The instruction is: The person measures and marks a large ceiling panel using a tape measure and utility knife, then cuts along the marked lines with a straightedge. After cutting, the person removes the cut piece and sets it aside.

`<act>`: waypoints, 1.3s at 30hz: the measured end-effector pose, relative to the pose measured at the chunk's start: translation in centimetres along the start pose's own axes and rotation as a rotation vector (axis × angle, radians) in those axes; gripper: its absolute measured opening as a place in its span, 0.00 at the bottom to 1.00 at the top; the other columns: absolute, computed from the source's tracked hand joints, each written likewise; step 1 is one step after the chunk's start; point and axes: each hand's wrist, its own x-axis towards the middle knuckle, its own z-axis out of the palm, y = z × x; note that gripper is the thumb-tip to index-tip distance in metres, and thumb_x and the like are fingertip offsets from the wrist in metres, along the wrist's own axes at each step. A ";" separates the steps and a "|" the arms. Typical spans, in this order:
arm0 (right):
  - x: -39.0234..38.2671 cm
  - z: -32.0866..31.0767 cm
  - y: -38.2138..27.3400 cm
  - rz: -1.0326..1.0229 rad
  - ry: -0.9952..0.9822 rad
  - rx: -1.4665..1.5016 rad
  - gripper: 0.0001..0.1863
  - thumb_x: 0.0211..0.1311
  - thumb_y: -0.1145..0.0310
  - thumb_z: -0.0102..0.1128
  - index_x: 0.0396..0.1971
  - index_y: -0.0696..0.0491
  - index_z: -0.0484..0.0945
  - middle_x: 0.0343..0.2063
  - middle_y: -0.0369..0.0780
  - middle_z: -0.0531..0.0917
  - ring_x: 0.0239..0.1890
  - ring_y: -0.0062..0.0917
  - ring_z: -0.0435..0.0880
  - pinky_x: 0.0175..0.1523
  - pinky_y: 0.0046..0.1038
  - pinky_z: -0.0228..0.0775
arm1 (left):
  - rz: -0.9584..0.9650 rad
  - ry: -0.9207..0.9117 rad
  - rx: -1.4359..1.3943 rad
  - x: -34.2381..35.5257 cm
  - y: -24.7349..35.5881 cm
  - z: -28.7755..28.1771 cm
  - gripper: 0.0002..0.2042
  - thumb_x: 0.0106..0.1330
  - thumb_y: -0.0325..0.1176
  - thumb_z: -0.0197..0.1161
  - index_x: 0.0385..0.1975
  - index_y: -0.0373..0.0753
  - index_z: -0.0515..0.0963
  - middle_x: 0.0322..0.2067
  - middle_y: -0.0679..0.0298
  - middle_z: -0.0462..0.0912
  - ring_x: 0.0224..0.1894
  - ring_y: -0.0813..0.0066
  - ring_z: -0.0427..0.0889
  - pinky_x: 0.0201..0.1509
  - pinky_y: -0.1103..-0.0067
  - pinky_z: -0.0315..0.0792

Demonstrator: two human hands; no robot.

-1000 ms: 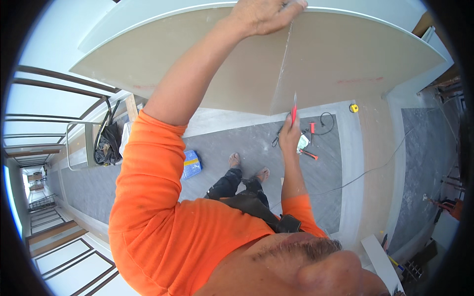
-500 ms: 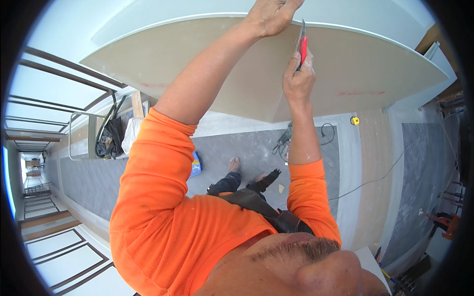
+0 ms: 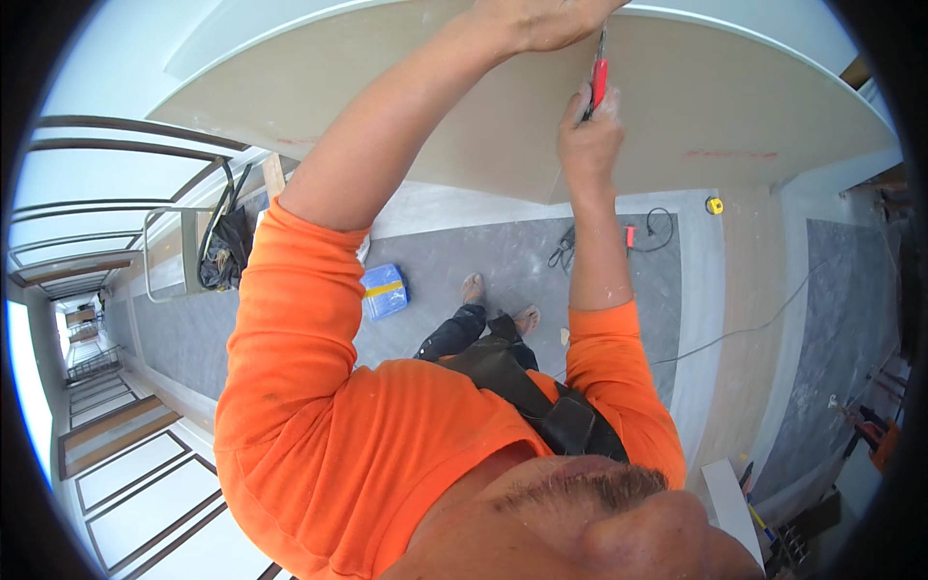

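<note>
The right hand point(image 3: 592, 145) is closed around a red-handled knife point(image 3: 599, 82), with the fingers wrapped on its handle. The blade points to the far side and its tip is just beside the left hand point(image 3: 551, 21). Whether the blade touches the board point(image 3: 435, 126), I cannot tell. The left hand lies over the far white edge of this board, to the left of the knife; its fingertips are partly cut by the picture border, so I cannot tell whether they press together or pinch the edge.

The board is large and beige and it spreads across the far part of the scene, in front of the person. On its right part there is a faint red mark point(image 3: 732, 153).

On the grey floor covering point(image 3: 638, 329), between the board and the person, a black cord point(image 3: 659, 228) lies to the right of the right forearm. Farther right there is a yellow tape measure point(image 3: 714, 205). On the left side of the person's feet point(image 3: 472, 288) is a blue package point(image 3: 386, 293) with a yellow band. Farther left, a black bag point(image 3: 226, 249) is beside a metal frame point(image 3: 147, 256). At the near right, a white strip point(image 3: 732, 503) lies near some tools point(image 3: 788, 551).
</note>
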 end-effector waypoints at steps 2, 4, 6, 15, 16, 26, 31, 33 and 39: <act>-0.4 0.5 0.4 -0.038 0.048 -0.027 0.09 0.71 0.71 0.54 0.44 0.60 0.75 0.29 0.56 0.82 0.34 0.58 0.83 0.37 0.45 0.75 | 0.000 -0.010 -0.003 0.2 -0.1 -0.4 0.26 0.70 0.51 0.56 0.50 0.31 0.81 0.40 0.43 0.80 0.47 0.45 0.80 0.53 0.60 0.73; -0.4 0.4 0.3 -0.010 0.034 0.017 0.10 0.72 0.69 0.54 0.44 0.60 0.75 0.29 0.57 0.82 0.35 0.59 0.82 0.39 0.47 0.75 | 0.028 -0.009 0.020 -0.1 -0.5 -0.3 0.25 0.70 0.50 0.56 0.49 0.31 0.81 0.40 0.43 0.80 0.45 0.45 0.80 0.51 0.60 0.73; -0.9 0.3 0.7 0.040 -0.019 -0.015 0.12 0.73 0.66 0.53 0.45 0.61 0.75 0.30 0.58 0.82 0.36 0.60 0.82 0.40 0.49 0.74 | 0.027 -0.023 0.025 -0.4 -0.5 -0.5 0.24 0.69 0.50 0.57 0.48 0.32 0.81 0.40 0.43 0.80 0.45 0.45 0.80 0.51 0.60 0.74; -10.0 2.1 11.7 0.323 -0.291 -0.208 0.26 0.72 0.59 0.53 0.61 0.64 0.70 0.38 0.62 0.83 0.43 0.59 0.83 0.44 0.52 0.74 | -0.039 -0.466 0.261 0.8 -0.8 -1.6 0.25 0.63 0.53 0.64 0.48 0.35 0.82 0.42 0.44 0.85 0.48 0.45 0.83 0.54 0.60 0.76; -10.0 2.0 12.0 0.296 -0.274 -0.234 0.26 0.72 0.59 0.53 0.61 0.64 0.70 0.38 0.62 0.83 0.43 0.59 0.83 0.45 0.52 0.74 | -0.014 -0.447 0.237 0.7 -0.9 -1.6 0.25 0.64 0.53 0.64 0.47 0.35 0.82 0.42 0.45 0.86 0.48 0.45 0.84 0.55 0.60 0.76; -17.0 -2.9 6.4 0.359 -0.322 -0.176 0.23 0.76 0.56 0.47 0.49 0.63 0.76 0.34 0.64 0.82 0.42 0.61 0.82 0.45 0.53 0.72 | -0.068 -0.385 0.166 0.8 -3.4 -1.3 0.21 0.65 0.54 0.68 0.47 0.44 0.86 0.35 0.57 0.88 0.39 0.59 0.86 0.47 0.69 0.79; -16.3 -4.2 10.7 0.283 -0.089 -0.101 0.24 0.76 0.54 0.49 0.50 0.63 0.77 0.35 0.62 0.83 0.42 0.59 0.82 0.46 0.49 0.72 | 0.056 -0.413 0.217 2.5 -3.3 -0.6 0.26 0.66 0.54 0.62 0.49 0.35 0.81 0.42 0.46 0.87 0.48 0.43 0.84 0.54 0.58 0.77; -14.3 -5.0 10.5 0.350 -0.117 -0.110 0.24 0.75 0.54 0.49 0.52 0.62 0.77 0.36 0.59 0.84 0.44 0.59 0.82 0.47 0.49 0.72 | 0.058 -0.432 0.316 2.7 -3.8 -0.1 0.26 0.68 0.54 0.61 0.50 0.34 0.80 0.41 0.46 0.87 0.47 0.42 0.84 0.54 0.58 0.77; -14.1 -3.8 15.5 0.306 -0.238 -0.204 0.23 0.76 0.55 0.49 0.51 0.62 0.78 0.37 0.60 0.84 0.43 0.60 0.82 0.48 0.49 0.73 | 0.105 -0.537 0.357 3.2 -1.8 0.1 0.22 0.68 0.51 0.63 0.43 0.33 0.79 0.34 0.43 0.85 0.41 0.41 0.84 0.47 0.56 0.77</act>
